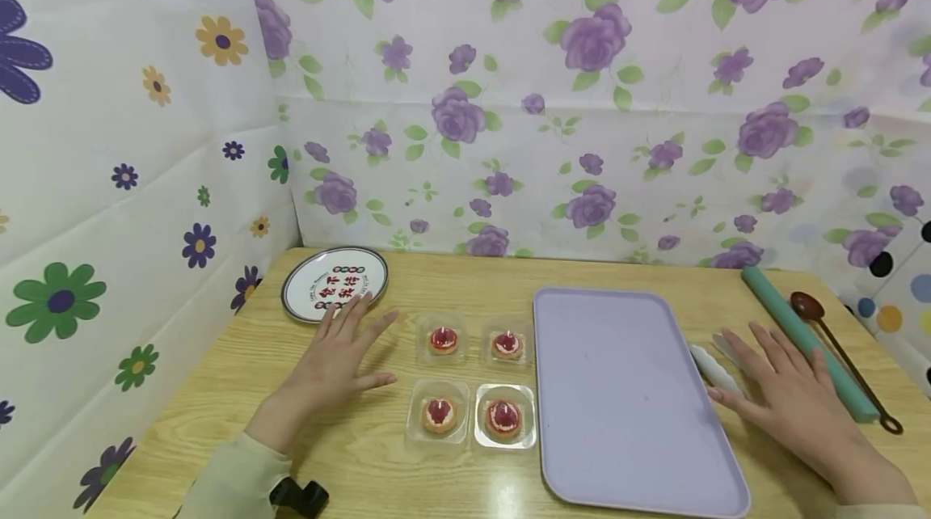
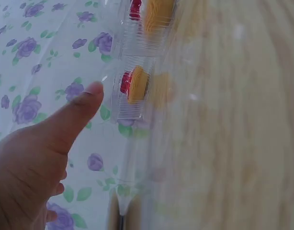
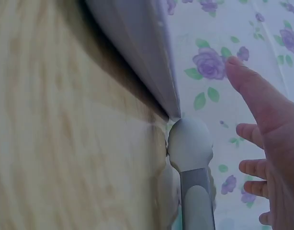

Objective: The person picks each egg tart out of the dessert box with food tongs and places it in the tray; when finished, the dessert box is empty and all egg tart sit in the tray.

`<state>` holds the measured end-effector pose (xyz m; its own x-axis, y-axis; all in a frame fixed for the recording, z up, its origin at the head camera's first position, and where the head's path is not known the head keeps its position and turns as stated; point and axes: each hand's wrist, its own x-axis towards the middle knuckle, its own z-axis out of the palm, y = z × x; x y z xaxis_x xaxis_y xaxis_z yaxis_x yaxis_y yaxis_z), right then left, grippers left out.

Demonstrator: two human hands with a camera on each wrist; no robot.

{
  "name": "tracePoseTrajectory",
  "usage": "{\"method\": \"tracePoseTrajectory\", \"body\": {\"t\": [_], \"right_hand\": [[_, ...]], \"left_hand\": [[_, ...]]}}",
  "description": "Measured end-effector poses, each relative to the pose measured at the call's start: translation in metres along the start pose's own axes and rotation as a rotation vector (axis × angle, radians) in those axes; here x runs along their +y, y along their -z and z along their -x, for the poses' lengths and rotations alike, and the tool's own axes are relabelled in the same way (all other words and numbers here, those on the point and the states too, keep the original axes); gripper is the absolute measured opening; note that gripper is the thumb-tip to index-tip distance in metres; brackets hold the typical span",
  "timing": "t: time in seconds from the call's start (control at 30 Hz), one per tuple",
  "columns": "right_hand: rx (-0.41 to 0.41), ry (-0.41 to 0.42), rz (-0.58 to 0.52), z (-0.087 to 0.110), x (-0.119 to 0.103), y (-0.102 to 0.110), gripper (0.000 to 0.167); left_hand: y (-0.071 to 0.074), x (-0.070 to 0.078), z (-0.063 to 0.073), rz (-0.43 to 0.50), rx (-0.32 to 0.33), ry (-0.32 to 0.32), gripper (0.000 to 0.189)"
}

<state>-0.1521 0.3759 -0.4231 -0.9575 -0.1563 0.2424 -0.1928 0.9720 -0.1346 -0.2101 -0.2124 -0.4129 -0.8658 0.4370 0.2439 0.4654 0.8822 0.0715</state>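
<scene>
My left hand [image 1: 330, 361] is spread with straight fingers and holds nothing; its fingertips reach toward the front edge of a white dark-rimmed plate [image 1: 309, 280]. To its right sit several small red-topped tarts in clear plastic boxes, among them a front tart [image 1: 440, 415] and a back tart [image 1: 443, 339]. In the left wrist view, my thumb [image 2: 77, 112] points toward a boxed tart [image 2: 136, 85]. My right hand [image 1: 796, 406] is also spread, over a pair of tongs [image 1: 714, 369] and partly hiding them. Their pale scalloped tip [image 3: 190, 143] shows in the right wrist view, apart from my thumb.
A lavender tray [image 1: 625, 398] lies between the boxes and the tongs. A teal roll [image 1: 807, 341] and a dark brown long-handled spoon [image 1: 844, 345] lie at the right. Floral cloth [image 1: 465, 163] hangs behind the wooden table [image 1: 364, 454]. A black object [image 1: 300, 496] is by my left sleeve.
</scene>
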Motion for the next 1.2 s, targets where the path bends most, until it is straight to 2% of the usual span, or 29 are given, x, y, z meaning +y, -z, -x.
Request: {"method": "tracePoseTrajectory", "body": {"t": [0.3, 0.63, 0.8, 0.93, 1.07, 1.2], "right_hand": [[0.020, 0.036, 0.005, 0.000, -0.010, 0.012, 0.093], [0.108, 0.158, -0.033, -0.006, -0.030, 0.035, 0.093], [0.091, 0.216, -0.093, -0.009, -0.048, 0.051, 0.092], [0.044, 0.218, -0.124, -0.011, -0.066, 0.065, 0.090], [0.019, 0.241, -0.114, -0.013, -0.085, 0.075, 0.084], [0.041, 0.309, -0.077, -0.014, -0.102, 0.082, 0.079]], "left_hand": [[0.012, 0.009, -0.004, 0.033, 0.084, -0.051, 0.087], [0.031, 0.018, -0.002, 0.181, 0.137, -0.110, 0.088], [0.037, 0.024, -0.001, 0.274, 0.107, -0.127, 0.090], [0.041, 0.027, 0.001, 0.322, 0.077, -0.127, 0.089], [0.044, 0.028, 0.003, 0.375, 0.041, -0.125, 0.089], [0.045, 0.028, 0.003, 0.466, -0.023, -0.122, 0.089]]}}
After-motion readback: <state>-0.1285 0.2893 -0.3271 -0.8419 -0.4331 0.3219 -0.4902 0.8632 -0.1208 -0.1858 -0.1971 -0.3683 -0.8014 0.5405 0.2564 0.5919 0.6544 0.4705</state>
